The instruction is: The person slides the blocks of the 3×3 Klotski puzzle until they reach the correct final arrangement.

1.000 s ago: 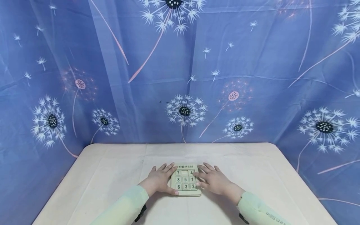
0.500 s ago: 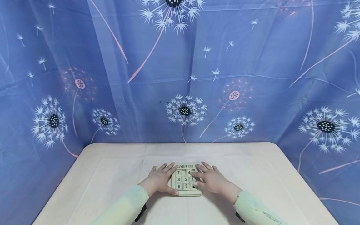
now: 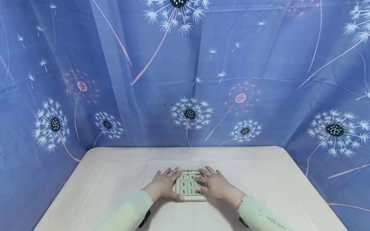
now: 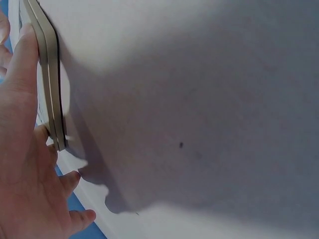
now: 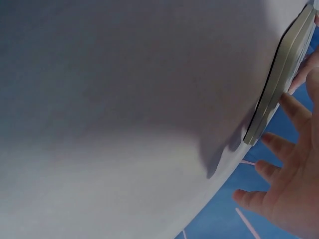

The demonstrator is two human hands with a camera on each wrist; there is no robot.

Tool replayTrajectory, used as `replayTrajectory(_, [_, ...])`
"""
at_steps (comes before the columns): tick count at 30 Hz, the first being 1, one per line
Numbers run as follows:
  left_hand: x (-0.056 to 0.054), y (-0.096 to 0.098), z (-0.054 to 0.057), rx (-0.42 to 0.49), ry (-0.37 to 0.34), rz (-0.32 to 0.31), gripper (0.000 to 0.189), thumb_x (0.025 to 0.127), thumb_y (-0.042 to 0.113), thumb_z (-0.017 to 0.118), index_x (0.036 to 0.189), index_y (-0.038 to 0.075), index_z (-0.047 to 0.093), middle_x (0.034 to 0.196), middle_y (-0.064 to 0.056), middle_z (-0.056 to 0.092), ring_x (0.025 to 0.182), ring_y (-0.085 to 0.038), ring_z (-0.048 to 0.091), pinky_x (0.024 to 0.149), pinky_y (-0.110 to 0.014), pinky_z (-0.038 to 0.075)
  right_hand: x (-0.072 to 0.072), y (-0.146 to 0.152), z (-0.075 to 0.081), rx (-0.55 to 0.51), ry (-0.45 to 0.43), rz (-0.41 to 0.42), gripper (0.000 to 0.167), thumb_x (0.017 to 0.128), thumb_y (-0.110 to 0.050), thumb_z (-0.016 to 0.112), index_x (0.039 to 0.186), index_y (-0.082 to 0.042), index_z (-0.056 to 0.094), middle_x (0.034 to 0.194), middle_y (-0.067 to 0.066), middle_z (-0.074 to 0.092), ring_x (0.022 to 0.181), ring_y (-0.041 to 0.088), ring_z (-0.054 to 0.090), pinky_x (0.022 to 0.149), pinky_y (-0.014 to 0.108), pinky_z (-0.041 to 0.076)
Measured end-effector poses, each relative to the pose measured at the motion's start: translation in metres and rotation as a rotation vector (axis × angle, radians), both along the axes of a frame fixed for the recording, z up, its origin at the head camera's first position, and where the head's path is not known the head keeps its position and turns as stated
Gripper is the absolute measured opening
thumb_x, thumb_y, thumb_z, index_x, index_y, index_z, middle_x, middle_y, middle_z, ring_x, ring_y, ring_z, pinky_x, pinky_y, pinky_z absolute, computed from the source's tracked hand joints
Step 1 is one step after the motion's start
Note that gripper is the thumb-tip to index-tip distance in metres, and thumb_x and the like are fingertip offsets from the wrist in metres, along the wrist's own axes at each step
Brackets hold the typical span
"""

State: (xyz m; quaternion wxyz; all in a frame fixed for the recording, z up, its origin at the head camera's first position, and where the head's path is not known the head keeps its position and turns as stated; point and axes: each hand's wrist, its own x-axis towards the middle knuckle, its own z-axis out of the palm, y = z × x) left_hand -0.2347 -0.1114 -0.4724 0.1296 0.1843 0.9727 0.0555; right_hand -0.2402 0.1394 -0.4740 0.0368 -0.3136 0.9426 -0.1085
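A pale green number slide puzzle [image 3: 190, 199] lies flat on the table, with numbered tiles in its frame. My left hand [image 3: 165, 185] rests on its left side with fingers spread. The left thumb [image 4: 26, 59] lies straight along the near left part of the frame, and the forefinger reaches the far left corner. My right hand [image 3: 216, 186] is over the right side, a fingertip touching the 4 tile [image 3: 192, 177] in the top row. Its thumb is over the 2 tile [image 3: 198, 192], partly covering it. The right fingers [image 5: 276, 144] are extended and spread; the top right slot is mostly hidden beneath them.
The table [image 3: 115, 160] has a cream cloth cover. A blue curtain [image 3: 150, 106] with dandelion prints hangs behind the table and along both sides. A small dark speck [image 4: 181, 145] marks the cloth in the left wrist view.
The 4 tile has slid left from the top right corner to the middle of the top row, under my right fingertip. My right hand moved left with it; the left hand stayed put.
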Motion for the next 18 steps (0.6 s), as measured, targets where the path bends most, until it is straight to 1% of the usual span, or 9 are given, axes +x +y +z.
replayTrajectory(9, [-0.0005,-0.0007,-0.0003,0.005,-0.001,-0.005,0.112,0.071,0.075,0.077,0.160,0.021,0.036,0.171,0.002,0.030,0.155,-0.032,0.035,0.123,-0.066,0.031,-0.0001,-0.0049,0.0008,-0.002,-0.009,-0.008,0.051,0.098,-0.051,0.060,0.138,-0.020,0.066,0.156,0.018,0.051,0.147,0.048,0.041,0.109,0.079,0.037])
replayTrajectory(18, [-0.0005,-0.0010,-0.0003,0.002,0.001,-0.005,0.112,0.071,0.075,0.077,0.160,0.022,0.036,0.171,0.002,0.030,0.155,-0.032,0.035,0.123,-0.066,0.031,-0.0005,-0.0096,-0.0007,-0.010,-0.031,-0.016,0.052,0.097,-0.051,0.062,0.138,-0.019,0.066,0.157,0.018,0.050,0.148,0.048,0.040,0.111,0.079,0.035])
